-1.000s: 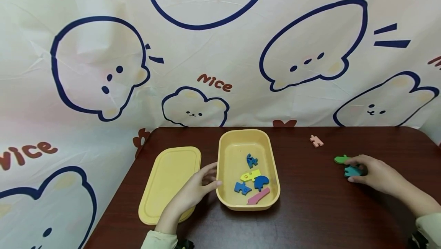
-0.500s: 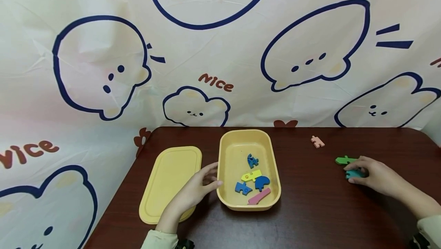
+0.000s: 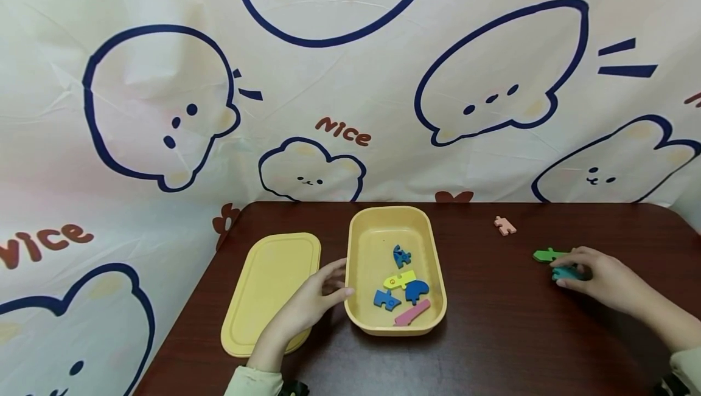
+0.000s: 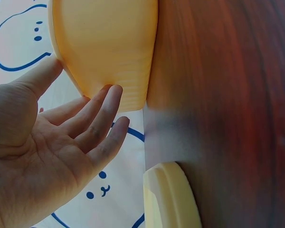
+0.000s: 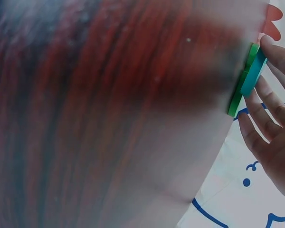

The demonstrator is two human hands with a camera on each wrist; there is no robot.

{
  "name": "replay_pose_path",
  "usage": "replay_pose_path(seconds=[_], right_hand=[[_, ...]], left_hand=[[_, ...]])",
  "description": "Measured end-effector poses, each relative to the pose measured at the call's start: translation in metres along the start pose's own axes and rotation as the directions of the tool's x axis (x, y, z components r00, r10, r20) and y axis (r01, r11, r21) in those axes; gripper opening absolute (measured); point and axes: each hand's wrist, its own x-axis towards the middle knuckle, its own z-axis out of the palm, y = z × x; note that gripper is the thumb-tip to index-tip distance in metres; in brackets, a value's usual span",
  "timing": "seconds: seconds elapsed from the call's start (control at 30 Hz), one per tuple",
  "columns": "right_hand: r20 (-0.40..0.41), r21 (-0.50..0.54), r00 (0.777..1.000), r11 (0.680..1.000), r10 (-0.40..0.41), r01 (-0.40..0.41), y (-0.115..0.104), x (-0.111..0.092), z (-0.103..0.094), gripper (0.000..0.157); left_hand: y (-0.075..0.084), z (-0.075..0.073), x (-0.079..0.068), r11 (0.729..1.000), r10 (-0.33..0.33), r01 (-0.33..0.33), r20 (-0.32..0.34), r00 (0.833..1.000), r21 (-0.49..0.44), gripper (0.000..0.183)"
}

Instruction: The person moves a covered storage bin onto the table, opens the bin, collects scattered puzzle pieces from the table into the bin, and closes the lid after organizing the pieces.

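My left hand (image 3: 308, 302) rests against the left side of a yellow plastic box (image 3: 358, 225). In the left wrist view its loosely extended fingers (image 4: 104, 111) touch the outer wall, with the thumb at the rim. Inside the box lie several puzzle pieces: blue ones, a yellow piece (image 3: 400, 280) and a pink piece (image 3: 412, 312). Over at the right, my right hand (image 3: 605, 280) pinches a teal puzzle piece (image 3: 566, 273) between thumb and fingers. A green puzzle piece (image 3: 547, 255) lies just behind it, partly hidden by the fingers; in the right wrist view the two pieces overlap.
A yellow lid (image 3: 274, 286) lies left of the box, partly under my left forearm. Toward the table's back edge sits a pale pink puzzle piece (image 3: 505, 225). Behind the dark wooden table (image 3: 482, 311) hangs a printed cloth (image 3: 394, 92).
My right hand has shifted slightly to the right with the teal puzzle piece, so a little more of the green one shows. The left hand and the box stay in place.
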Motion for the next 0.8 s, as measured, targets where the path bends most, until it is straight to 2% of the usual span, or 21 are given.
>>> replay_pose_path(seconds=[0.4, 0.57, 0.8], right_hand=[[-0.083, 0.014, 0.996, 1.000, -0.019, 0.021, -0.010, 0.001, -0.003, 0.026], [-0.133, 0.001, 0.990, 0.999, -0.051, 0.052, -0.018, 0.002, -0.001, 0.027], [-0.152, -0.022, 0.985, 0.996, -0.085, 0.083, -0.030, 0.006, -0.001, 0.027]], left_hand=[[0.000, 0.000, 0.000, 1.000, -0.008, 0.008, 0.003, 1.000, -0.013, 0.057], [0.000, 0.000, 0.000, 1.000, -0.008, 0.008, 0.001, 1.000, -0.007, 0.057], [0.000, 0.000, 0.000, 1.000, -0.004, 0.004, 0.004, 1.000, -0.003, 0.056]])
